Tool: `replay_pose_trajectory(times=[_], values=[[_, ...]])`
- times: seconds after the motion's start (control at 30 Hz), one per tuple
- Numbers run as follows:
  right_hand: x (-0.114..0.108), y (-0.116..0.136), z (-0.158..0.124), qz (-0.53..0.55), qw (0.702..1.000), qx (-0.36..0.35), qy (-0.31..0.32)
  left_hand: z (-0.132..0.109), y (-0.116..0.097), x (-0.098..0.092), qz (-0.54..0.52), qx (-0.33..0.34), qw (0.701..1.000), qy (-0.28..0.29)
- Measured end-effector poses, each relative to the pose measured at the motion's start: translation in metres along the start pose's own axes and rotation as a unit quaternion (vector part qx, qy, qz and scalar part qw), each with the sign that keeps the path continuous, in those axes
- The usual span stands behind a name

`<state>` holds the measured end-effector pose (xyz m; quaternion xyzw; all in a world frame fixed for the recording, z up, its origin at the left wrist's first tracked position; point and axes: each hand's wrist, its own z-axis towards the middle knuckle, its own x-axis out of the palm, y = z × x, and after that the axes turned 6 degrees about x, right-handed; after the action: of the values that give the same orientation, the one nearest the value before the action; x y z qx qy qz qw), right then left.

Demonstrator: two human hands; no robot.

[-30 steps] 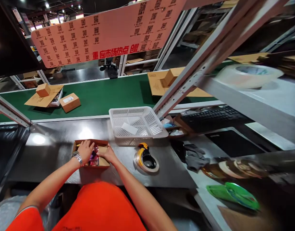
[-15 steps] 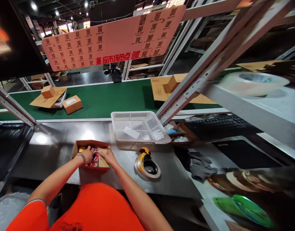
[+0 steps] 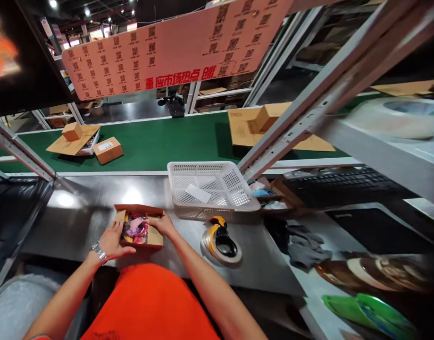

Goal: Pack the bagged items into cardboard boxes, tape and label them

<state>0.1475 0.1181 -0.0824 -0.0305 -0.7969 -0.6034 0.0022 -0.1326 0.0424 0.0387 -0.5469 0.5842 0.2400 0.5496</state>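
On the metal bench an uncovered cardboard box holds small packets in red, purple and yellow plastic wrapping. My left hand, with a metal watch at the wrist, lies against the box's left flap. Its thumb is spread wide along the near side, and nothing is held in it. My right hand grips the box at its right edge, fingers reaching over the folded-in flap toward the packets. To the right, a yellow and black tape dispenser with a roll of clear tape rests on the bench.
A white plastic basket with a paper slip stands behind the dispenser. Beyond runs a green conveyor belt carrying cartons. A slanted metal post rises on the right. Grey gloves and tape rolls lie on the side shelf.
My left hand has come out of the box onto its left flap, its thumb now spread. The right hand stays at the right edge. More of the packets shows. The view has shifted slightly.
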Motion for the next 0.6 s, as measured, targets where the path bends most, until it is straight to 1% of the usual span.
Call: replay_pose_trajectory(times=[0.07,0.1,0.17,0.23,0.33,0.4,0.43,0.5,0.57,0.6], values=[[0.000,0.001,-0.001,-0.010,1.000,0.018,-0.004,0.009,-0.009,0.001,0.055,0.019,0.998,0.029],[-0.001,0.002,-0.003,-0.013,1.000,0.023,0.000,0.016,-0.012,0.001,0.069,0.023,0.997,0.031],[-0.003,0.005,-0.007,-0.011,0.999,0.028,0.020,0.031,-0.012,0.002,0.066,0.017,0.998,0.008],[-0.009,0.009,-0.010,0.000,0.998,0.050,0.050,0.045,-0.008,0.008,0.036,-0.029,0.998,-0.043],[-0.022,0.018,-0.013,0.035,0.988,0.128,0.076,0.058,0.001,0.029,-0.032,-0.120,0.983,-0.138],[-0.029,0.023,-0.015,0.065,0.982,0.162,0.076,0.060,0.006,0.044,-0.078,-0.134,0.970,-0.190],[-0.031,0.023,-0.017,0.076,0.981,0.162,0.072,0.060,0.008,0.050,-0.099,-0.125,0.964,-0.211],[-0.033,0.018,-0.022,0.072,0.986,0.136,0.061,0.060,0.012,0.057,-0.148,-0.101,0.952,-0.247],[-0.033,0.008,-0.029,0.033,0.994,0.085,0.054,0.060,0.016,0.059,-0.208,-0.094,0.934,-0.274],[-0.034,0.003,-0.033,0.010,0.997,0.058,0.055,0.061,0.019,0.059,-0.239,-0.104,0.924,-0.279]])
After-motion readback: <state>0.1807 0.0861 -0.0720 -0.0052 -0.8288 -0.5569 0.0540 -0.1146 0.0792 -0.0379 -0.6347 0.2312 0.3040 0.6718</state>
